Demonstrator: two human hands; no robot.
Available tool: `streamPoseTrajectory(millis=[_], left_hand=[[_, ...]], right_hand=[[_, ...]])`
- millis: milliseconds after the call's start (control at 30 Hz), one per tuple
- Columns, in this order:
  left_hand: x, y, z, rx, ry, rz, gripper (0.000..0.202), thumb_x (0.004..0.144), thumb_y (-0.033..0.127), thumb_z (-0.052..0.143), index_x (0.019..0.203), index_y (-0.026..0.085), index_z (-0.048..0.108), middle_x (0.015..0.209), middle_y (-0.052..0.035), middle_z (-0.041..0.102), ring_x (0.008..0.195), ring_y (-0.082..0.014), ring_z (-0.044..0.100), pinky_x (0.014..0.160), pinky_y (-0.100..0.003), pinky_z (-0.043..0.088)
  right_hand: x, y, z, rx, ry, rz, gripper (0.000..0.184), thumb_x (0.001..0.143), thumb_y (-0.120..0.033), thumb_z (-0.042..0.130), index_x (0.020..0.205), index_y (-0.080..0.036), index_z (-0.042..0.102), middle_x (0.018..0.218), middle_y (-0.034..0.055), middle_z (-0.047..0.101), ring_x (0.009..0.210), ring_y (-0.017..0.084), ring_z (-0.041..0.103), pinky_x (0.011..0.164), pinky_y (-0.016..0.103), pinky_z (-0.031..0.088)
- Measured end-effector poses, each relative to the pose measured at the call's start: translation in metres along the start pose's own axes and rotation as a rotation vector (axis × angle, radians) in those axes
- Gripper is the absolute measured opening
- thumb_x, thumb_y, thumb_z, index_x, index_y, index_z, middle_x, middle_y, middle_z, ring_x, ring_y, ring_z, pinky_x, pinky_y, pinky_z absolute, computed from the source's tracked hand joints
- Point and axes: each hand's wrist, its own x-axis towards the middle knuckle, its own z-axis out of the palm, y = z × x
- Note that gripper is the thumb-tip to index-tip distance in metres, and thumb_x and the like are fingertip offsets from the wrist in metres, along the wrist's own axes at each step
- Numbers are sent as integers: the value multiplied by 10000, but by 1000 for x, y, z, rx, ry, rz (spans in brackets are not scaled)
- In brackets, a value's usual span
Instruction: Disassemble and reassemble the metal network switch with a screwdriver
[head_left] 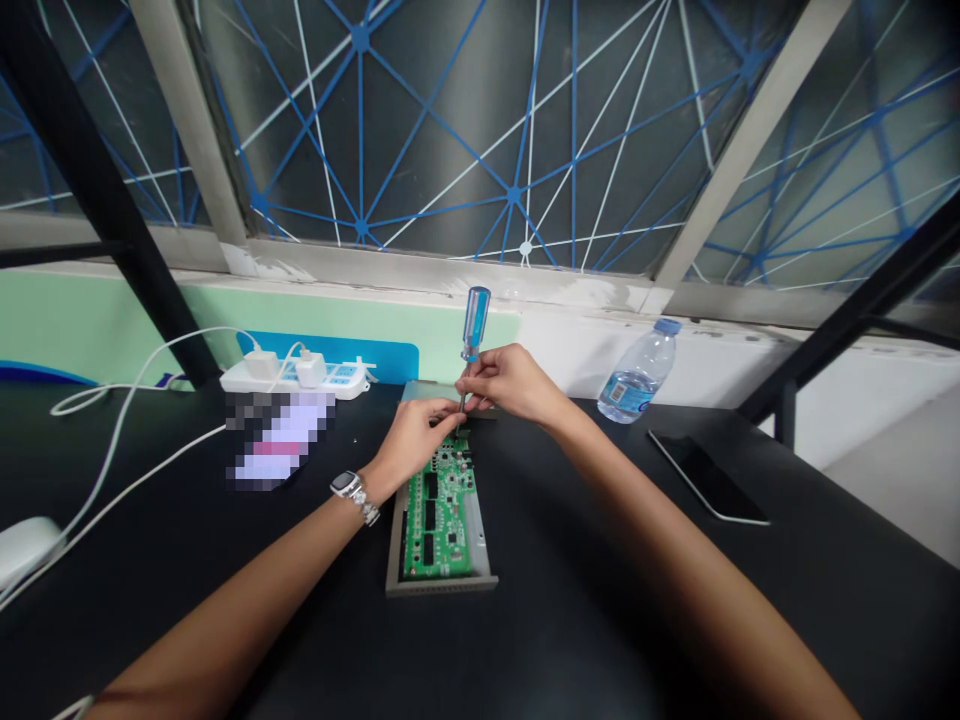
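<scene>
The screwdriver stands nearly upright, blue handle at the top and its thin shaft running straight down to the far end of the circuit board. The right hand has its grip closed around the shaft just below the handle. The left hand sits just below and to the left of that grip, fingertips pinched in at the tip of the shaft, touching the board's far edge; whether they hold a screw is too small to tell. The green board lies in a grey open case, its long axis running away from the person, near edge well back from the tabletop edge. Dark bare tabletop spreads on both sides of the case. Right of the grip, well apart, a water bottle lies tilted, with a phone flat nearer in. Left of the grip sits a white power strip with chargers plugged in.
</scene>
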Motion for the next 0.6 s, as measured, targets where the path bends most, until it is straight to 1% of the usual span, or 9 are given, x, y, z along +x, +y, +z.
streamPoseTrajectory(millis=[233, 367, 500, 600], left_hand=[[1, 1, -2, 40, 1, 34, 172, 906, 287, 590, 924, 182, 725, 924, -38, 766, 853, -209, 718, 785, -320, 555], [3, 2, -3, 4, -17, 53, 176, 912, 302, 589, 933, 176, 710, 942, -49, 763, 891, -212, 715, 821, -330, 560], [4, 2, -1, -53, -30, 38, 190, 907, 326, 600, 901, 161, 693, 948, -64, 759, 931, -223, 713, 859, -342, 561], [6, -2, 1, -99, -48, 26, 191, 899, 325, 611, 915, 150, 687, 968, -74, 754, 967, -233, 708, 890, -360, 556]], right_hand=[[1, 1, -1, 32, -17, 15, 84, 729, -227, 690, 730, -151, 653, 596, 37, 685, 591, 179, 703, 510, 246, 541], [1, 0, -1, 50, -46, 11, 57, 733, -193, 660, 761, -144, 659, 631, 34, 689, 580, 171, 705, 491, 231, 525], [-1, -2, -1, 81, -78, 17, 65, 746, -174, 643, 803, -144, 654, 684, 34, 702, 564, 162, 706, 483, 224, 513], [-2, -4, -1, 93, -85, 37, 79, 757, -171, 647, 830, -139, 649, 712, 44, 711, 547, 153, 698, 482, 226, 515]])
